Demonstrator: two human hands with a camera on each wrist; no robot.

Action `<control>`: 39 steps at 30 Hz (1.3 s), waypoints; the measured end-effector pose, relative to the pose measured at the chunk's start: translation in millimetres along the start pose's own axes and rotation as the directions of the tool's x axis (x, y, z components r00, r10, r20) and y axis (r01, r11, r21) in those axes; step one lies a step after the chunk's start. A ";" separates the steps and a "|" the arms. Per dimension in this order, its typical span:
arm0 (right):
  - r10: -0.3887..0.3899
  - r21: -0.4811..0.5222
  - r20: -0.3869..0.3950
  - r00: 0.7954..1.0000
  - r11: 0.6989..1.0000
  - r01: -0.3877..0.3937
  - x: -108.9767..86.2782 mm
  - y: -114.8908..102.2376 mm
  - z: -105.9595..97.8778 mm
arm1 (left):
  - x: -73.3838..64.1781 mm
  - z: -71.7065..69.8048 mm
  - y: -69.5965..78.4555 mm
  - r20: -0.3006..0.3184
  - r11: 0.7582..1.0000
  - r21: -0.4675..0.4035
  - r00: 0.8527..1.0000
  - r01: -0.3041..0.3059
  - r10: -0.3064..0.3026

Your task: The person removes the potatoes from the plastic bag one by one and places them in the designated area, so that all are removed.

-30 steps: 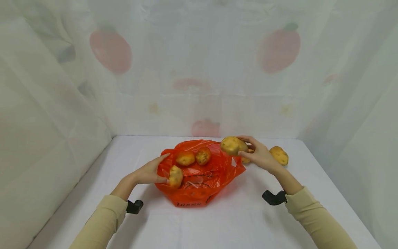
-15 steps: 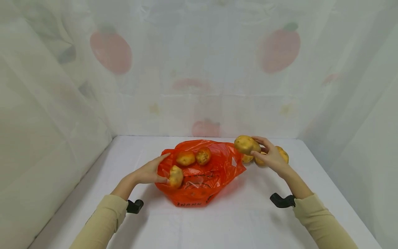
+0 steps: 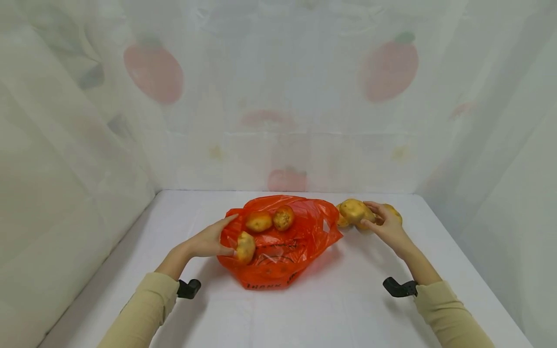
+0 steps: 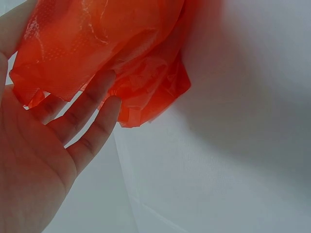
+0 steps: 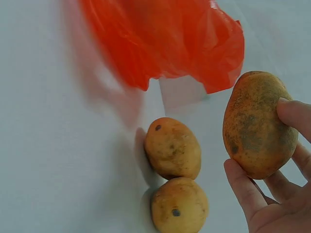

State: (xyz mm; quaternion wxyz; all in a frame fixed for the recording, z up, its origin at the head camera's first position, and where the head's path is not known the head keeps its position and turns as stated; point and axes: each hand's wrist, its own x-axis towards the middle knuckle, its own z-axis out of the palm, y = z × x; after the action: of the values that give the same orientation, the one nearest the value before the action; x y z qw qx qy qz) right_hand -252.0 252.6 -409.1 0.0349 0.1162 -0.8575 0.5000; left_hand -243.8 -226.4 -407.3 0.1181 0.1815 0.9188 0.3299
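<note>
A red plastic bag (image 3: 304, 237) with black print stands with its mouth spread, several potatoes inside. Among them, one potato (image 3: 245, 247) sits at the left rim, near the thumb of my left hand (image 3: 213, 239). In the left wrist view, the fingers (image 4: 95, 131) lie fairly straight against the outside of the bag (image 4: 112, 43). To the right of the bag, my right hand (image 3: 389, 231) grips a yellow potato (image 3: 353, 210) between thumb and fingers. In the right wrist view, that potato (image 5: 257, 126) shows dark patches and is held beside the bag's edge.
Two loose potatoes, an upper one (image 5: 173, 148) and a lower one (image 5: 180, 206), lie touching on the white table (image 3: 313, 314). Another potato (image 3: 393, 212) is farther right, partly behind the right hand. Pale fabric walls (image 3: 278, 164) enclose the back and sides.
The right hand has carried its potato rightward from the bag's right rim, then lowered it close to the loose potatoes. The left hand and bag have stayed put.
</note>
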 end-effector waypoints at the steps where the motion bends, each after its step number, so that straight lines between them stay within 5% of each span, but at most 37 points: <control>1: 0.003 0.002 0.001 1.000 1.000 -0.003 -0.7 1.6 0.9 | 0.0 0.0 -0.1 0.000 1.000 0.000 1.000 0.001 -0.001; 20: 0.035 0.027 0.025 0.999 0.999 -0.036 -11.6 38.8 15.4 | -0.7 -1.1 0.7 -0.004 1.000 0.029 1.000 -0.003 0.004; 39: 0.069 -0.017 0.078 0.995 0.998 -0.068 -16.3 53.2 26.0 | 0.6 -0.7 -4.0 -0.006 0.999 0.042 1.000 0.005 -0.005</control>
State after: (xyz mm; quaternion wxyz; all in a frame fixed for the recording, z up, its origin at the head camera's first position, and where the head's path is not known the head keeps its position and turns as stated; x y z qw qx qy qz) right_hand -247.1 258.0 -470.1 -0.0153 0.1062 -0.8653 0.4896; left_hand -245.6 -229.4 -409.5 0.1125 0.1806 0.9264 0.3106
